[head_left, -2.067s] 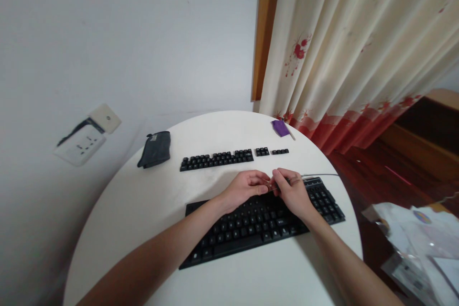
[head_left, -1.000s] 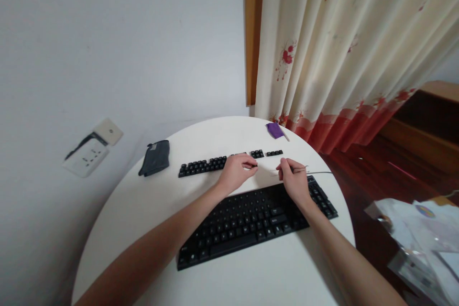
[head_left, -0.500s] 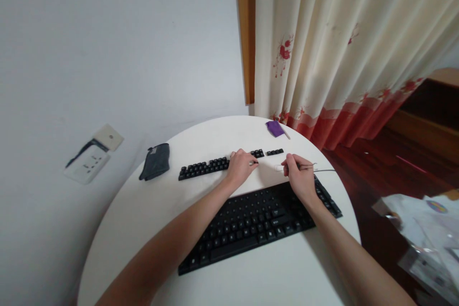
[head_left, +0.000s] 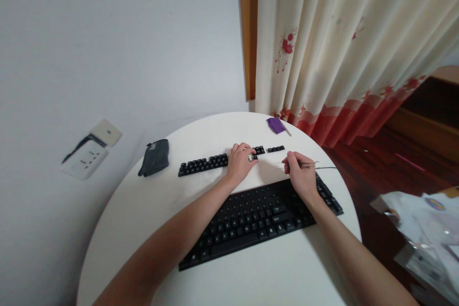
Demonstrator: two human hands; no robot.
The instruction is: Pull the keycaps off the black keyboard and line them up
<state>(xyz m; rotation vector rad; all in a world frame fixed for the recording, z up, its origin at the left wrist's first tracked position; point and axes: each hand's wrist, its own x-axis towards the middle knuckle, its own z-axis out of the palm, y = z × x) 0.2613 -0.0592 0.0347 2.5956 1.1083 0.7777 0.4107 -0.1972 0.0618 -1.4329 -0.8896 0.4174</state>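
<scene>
My left hand (head_left: 241, 161) is lowered over the loose keys on the white round surface (head_left: 122, 229), its fingers bent and its thumb reaching toward a small black key (head_left: 255, 158). That key sits right at my thumb and fingertip, but I cannot tell whether I am pinching it or only touching it. My right hand (head_left: 300, 165) is closed around a thin wire tool (head_left: 309, 165), whose loop shows left of my fingers and whose ends poke out on the right.

The black keyboard (head_left: 247, 229) lies below both hands, bare of caps along part of its upper rows, and my right forearm crosses over it. Its cable (head_left: 327, 168) runs off to the right of my right hand. A long row of loose keys (head_left: 202, 165) stretches left from my left hand, partly hidden behind it; a small block of keys (head_left: 259, 150) stands just past my fingertips, with a short strip of keys (head_left: 276, 148) right of that. A dark pouch (head_left: 155, 158) lies well left of my left hand, and a purple cloth (head_left: 275, 125) beyond my right one
</scene>
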